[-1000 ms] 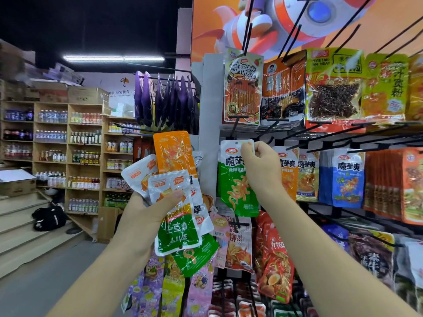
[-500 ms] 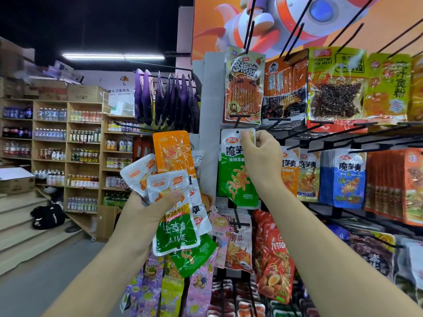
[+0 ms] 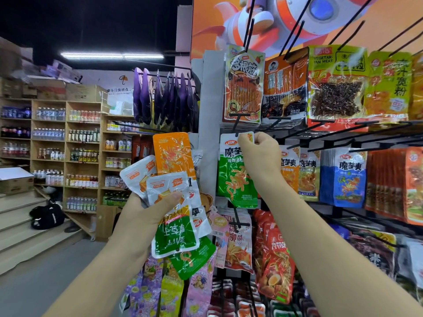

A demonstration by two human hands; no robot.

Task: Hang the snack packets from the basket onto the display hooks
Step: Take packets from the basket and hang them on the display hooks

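Green packet (image 3: 237, 179) top edge at hook (image 3: 236, 124)

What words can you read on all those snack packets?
"VEGETAR-IAN MEAT": yellow-green packet, top row.
"魔芋爽": blue packet.
"魔芋": green packet that the right hand pinches.
"Teddy": pink packet.
On the bunch of packets in the left hand: unclear.
On the shelf bottles: too small.

Green packet (image 3: 233, 177) up from below to the hook (image 3: 236, 124) tip
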